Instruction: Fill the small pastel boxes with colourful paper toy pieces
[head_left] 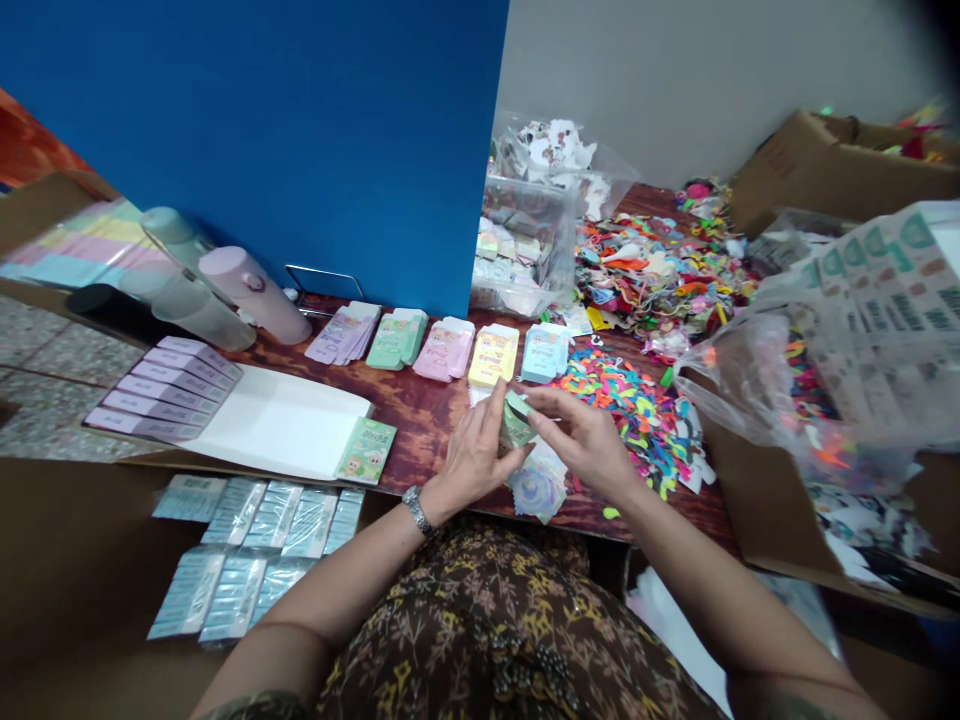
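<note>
A small green printed carton (pixel 516 424) is held upright between my two hands, its top flap raised. My left hand (pixel 480 450), with a metal watch at the wrist, is closed around the carton's left side. The fingers of my right hand (pixel 581 435) touch the flap and right edge at the top. Beneath them, round printed sticker sheets (pixel 540 485) lie on the table. Just beyond the hands stand flat carton stacks: yellow (pixel 495 355), blue (pixel 545 352), pink (pixel 444 350), green (pixel 397 338) and purple (pixel 345 333).
A finished-looking green box (pixel 367 450) lies on a white board (pixel 292 420) beside a row of purple boxes (pixel 169 390). Bottles (pixel 251 290) stand at left. Colourful small pieces (pixel 637 410) are heaped right, with a clear bin (pixel 525 240) behind. A blue panel (pixel 300 130) rises ahead.
</note>
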